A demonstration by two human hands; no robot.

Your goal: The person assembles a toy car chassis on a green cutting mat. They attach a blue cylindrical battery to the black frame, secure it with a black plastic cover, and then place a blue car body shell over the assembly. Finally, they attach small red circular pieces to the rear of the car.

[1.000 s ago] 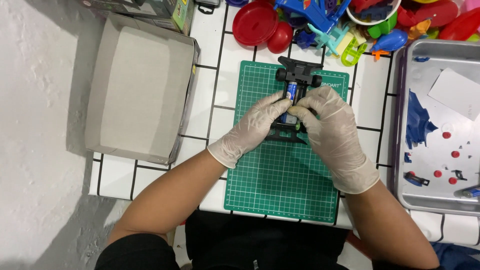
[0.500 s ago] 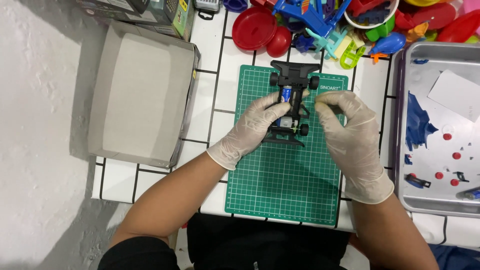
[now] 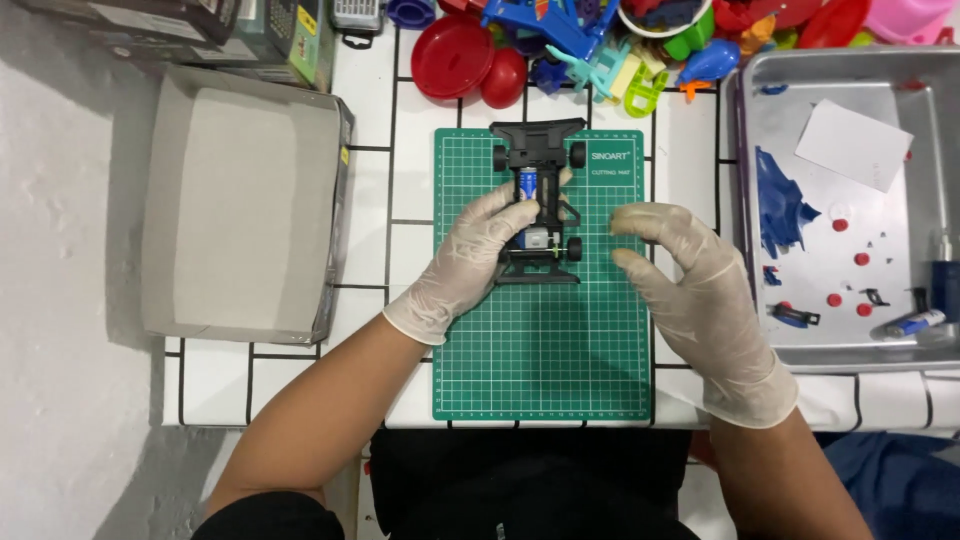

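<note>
Head view: toy car chassis (image 3: 538,210) under left hand (image 3: 468,262) (right hand (image 3: 690,290) apart).

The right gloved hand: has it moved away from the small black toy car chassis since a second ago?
Yes. The right gloved hand has let go of the small black toy car chassis and shifted right across the green cutting mat, toward the metal tray.

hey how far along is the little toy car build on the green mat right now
Looks partway. Done: the black chassis lies on the green cutting mat with wheels on and a blue battery seated. In hand: the left hand steadies the chassis; the right hand hovers beside it, holding nothing. Probably left: no body shell is on, and small parts remain in the metal tray.
</note>
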